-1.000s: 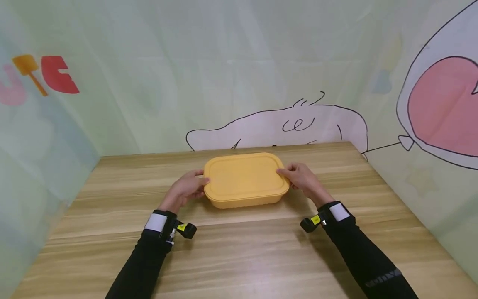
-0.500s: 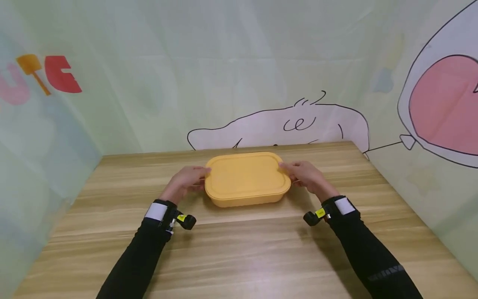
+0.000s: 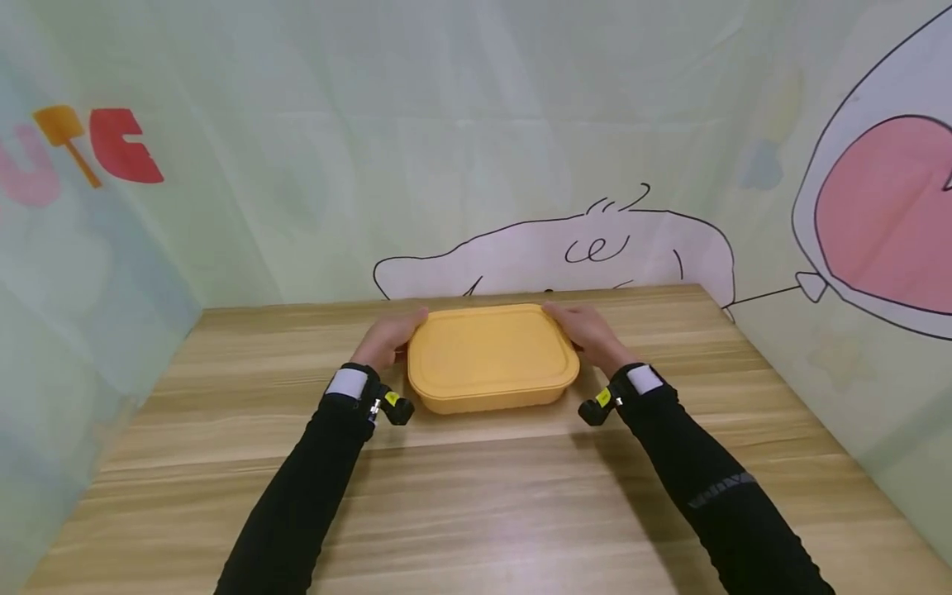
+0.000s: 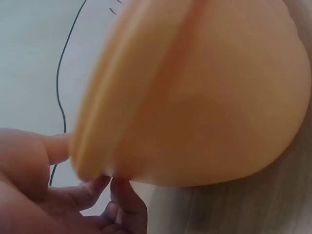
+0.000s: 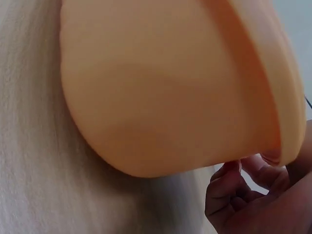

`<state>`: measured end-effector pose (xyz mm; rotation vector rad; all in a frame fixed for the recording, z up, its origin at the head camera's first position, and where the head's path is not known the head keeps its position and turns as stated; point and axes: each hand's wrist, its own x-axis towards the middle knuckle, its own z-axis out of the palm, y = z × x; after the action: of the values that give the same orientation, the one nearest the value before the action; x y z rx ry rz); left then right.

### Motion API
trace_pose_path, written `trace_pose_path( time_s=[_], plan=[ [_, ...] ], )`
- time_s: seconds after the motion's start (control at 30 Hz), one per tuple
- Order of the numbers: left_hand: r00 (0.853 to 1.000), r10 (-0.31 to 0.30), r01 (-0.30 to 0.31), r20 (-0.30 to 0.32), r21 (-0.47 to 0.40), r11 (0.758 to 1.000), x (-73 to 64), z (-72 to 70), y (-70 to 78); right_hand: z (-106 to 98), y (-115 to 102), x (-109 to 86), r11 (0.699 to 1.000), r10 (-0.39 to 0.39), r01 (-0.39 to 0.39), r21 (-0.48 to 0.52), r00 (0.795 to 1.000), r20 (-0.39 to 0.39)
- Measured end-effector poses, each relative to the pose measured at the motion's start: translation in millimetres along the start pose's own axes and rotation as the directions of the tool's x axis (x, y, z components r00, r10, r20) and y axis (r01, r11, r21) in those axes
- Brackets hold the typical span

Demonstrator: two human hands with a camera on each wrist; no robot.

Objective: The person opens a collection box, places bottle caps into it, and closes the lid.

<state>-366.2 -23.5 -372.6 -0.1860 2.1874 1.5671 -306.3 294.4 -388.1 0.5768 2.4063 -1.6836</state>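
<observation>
A yellow food container (image 3: 487, 402) with a matching lid (image 3: 491, 349) on it sits on the table in the head view. My left hand (image 3: 392, 335) is at its far left corner. In the left wrist view the thumb (image 4: 57, 147) lies against the lid's rim and the fingers curl beneath it, pinching the edge. My right hand (image 3: 589, 333) is at the far right corner, thumb on the lid's edge. Its curled fingers (image 5: 226, 187) reach under the rim in the right wrist view. Both wrist views show the container's smooth, rounded side wall below the rim.
The wood-grain table (image 3: 476, 512) ends behind the container at a printed cloth backdrop (image 3: 297, 165) with a cartoon drawing. More cloth stands at the left and right sides. Each wrist wears a small black camera (image 3: 397, 411) on a strap.
Both hands have slid from the container's short sides away from me to its far corners, and the thumbs now lie at the lid's back edge. The container has barely moved.
</observation>
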Motion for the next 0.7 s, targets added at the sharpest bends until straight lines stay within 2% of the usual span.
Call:
trace_pose_path(
  time_s=[0.1,0.2,0.33,0.43,0.7],
  plan=[
    [1.0,0.019,-0.018,-0.016,0.032,0.999,2.4,4.2,-2.1,3.9,2.5,2.2,1.0,-0.021,0.021,0.015,1.0,-0.02],
    [0.998,0.043,-0.042,-0.038,0.027,0.999,4.9,10.1,-6.1,7.5,6.6,4.1,0.997,-0.072,0.071,-0.025,0.995,-0.062],
    [0.994,0.097,-0.101,-0.052,-0.063,0.993,7.0,20.4,-12.2,12.8,12.1,6.7,0.991,-0.124,0.117,-0.066,0.984,-0.127],
    [0.989,0.122,-0.131,-0.078,-0.13,0.983,7.8,24.9,-15.9,16.5,12.3,6.8,0.99,-0.134,0.127,-0.054,0.98,-0.149],
    [0.989,0.096,-0.112,-0.116,-0.142,0.983,9.4,26.3,-16.7,17.4,8.7,7.4,0.991,-0.131,0.124,-0.055,0.976,-0.173]
  ],
)
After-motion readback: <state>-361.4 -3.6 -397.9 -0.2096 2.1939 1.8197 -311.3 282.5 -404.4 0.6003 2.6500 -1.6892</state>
